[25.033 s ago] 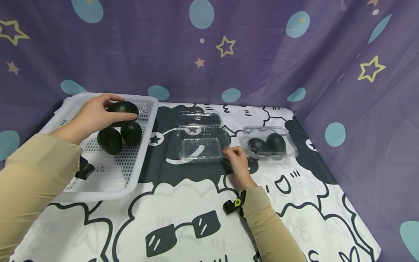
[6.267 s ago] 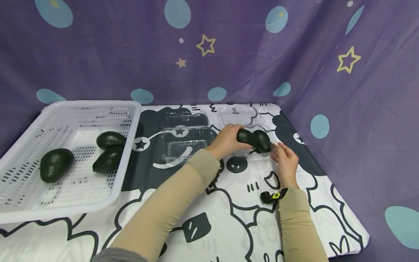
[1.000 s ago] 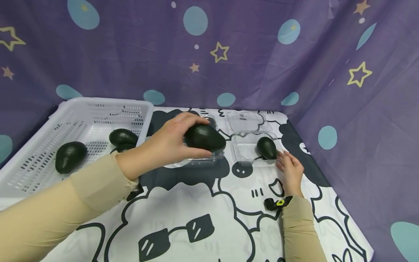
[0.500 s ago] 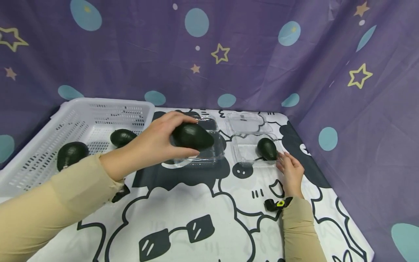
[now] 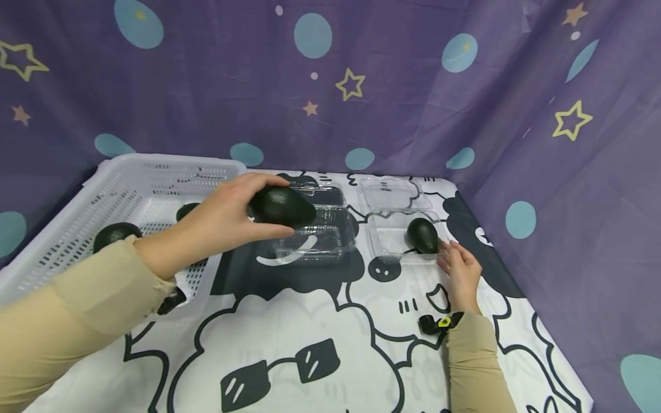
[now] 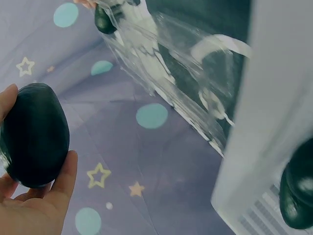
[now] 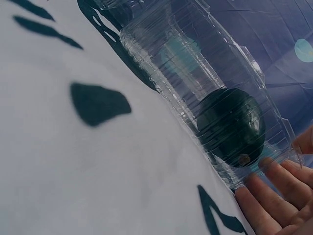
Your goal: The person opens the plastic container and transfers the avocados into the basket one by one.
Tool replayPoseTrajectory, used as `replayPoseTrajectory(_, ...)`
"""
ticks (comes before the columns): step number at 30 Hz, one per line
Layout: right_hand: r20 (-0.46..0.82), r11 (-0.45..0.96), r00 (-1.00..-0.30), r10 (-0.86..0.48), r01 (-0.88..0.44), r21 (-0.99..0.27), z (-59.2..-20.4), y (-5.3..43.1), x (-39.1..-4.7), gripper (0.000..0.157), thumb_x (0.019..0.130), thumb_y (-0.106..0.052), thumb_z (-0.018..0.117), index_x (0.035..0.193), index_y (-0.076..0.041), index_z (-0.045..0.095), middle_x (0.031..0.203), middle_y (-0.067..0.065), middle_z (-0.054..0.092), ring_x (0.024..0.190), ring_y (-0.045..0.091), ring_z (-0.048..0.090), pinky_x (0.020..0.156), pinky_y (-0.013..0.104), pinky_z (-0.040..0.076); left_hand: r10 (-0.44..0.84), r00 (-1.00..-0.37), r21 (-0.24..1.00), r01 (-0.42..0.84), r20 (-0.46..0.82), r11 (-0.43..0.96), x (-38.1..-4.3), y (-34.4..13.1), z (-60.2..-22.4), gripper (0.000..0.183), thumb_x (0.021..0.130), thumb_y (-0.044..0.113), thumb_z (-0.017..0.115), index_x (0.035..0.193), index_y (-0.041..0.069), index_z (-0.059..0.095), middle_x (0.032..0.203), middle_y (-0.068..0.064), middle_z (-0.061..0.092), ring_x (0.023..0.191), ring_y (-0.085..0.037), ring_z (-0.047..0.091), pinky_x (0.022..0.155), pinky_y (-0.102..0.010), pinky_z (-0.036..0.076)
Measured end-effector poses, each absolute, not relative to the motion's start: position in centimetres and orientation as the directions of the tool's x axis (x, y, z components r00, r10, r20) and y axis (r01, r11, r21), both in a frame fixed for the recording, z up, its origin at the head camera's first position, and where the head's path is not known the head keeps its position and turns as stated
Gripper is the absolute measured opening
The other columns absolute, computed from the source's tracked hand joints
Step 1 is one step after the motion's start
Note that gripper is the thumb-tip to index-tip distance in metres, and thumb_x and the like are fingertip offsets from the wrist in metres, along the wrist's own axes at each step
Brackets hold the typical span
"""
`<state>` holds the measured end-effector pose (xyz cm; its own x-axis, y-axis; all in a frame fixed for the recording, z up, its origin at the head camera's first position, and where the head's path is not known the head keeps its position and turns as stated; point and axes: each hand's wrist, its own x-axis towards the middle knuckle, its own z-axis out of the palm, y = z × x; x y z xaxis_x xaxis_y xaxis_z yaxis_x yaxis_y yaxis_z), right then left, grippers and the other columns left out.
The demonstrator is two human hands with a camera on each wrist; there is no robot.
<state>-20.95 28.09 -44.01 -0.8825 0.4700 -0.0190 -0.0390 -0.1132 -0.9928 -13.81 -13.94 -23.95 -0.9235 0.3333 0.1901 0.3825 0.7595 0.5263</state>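
Note:
In the head view my left hand (image 5: 222, 221) grips a dark green avocado (image 5: 284, 206) between thumb and fingers, raised over the left side of a clear plastic clamshell (image 5: 335, 232). The left wrist view shows this avocado upright in my fingers. To the right, my right hand (image 5: 462, 272) pinches the near right edge of a second clear clamshell (image 5: 387, 229), thumb at the rim and fingers outside. That clamshell's lid (image 5: 392, 193) is folded back. One avocado (image 5: 422, 235) lies in its right half, close by my fingertips.
A white perforated basket (image 5: 181, 162) stands at the left. In it lie an avocado (image 5: 116, 232) on the left and another (image 5: 186, 211) farther back, partly hidden by my left arm. A purple curtain (image 5: 392, 115) hangs behind the patterned tablecloth (image 5: 289, 321).
Within the last second my left hand carries the avocado leftward, toward the basket; my right hand stays put. Some six seconds ago the right clamshell held two avocados; now it holds one.

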Motion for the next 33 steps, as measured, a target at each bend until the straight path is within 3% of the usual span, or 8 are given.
replayPoseTrajectory(17, -0.036, -0.114, -0.88, 0.473, -0.021, -0.993, -44.2, 28.1, -21.0, 0.043, 0.099, -0.019, 0.053, 0.134, 0.007, 0.053, 0.097, -0.011, 0.074, 0.086, 0.001, 0.07, 0.076, 0.017, 0.058, 0.186, -0.97, 0.501, 0.24, 0.156, 0.831, -16.2, -19.5, -24.3, 0.076, 0.082, 0.035, 0.081, 0.144, 0.01, 0.044, 0.142, -0.022, 0.043, 0.119, -0.04, 0.049, 0.092, -0.06, 0.048)
replayPoseTrajectory(33, -0.036, -0.123, -0.878, 0.477, -0.025, -0.992, -43.9, 28.1, -21.0, 0.04, 0.099, -0.018, 0.054, 0.132, 0.005, 0.056, 0.097, -0.009, 0.073, 0.084, 0.0, 0.07, 0.075, 0.018, 0.058, 0.031, -0.988, 0.509, 0.106, 0.154, 0.854, -18.0, -24.1, -25.7, 0.082, 0.085, 0.042, 0.076, 0.148, 0.005, 0.038, 0.146, -0.031, 0.035, 0.121, -0.047, 0.04, 0.093, -0.064, 0.042)
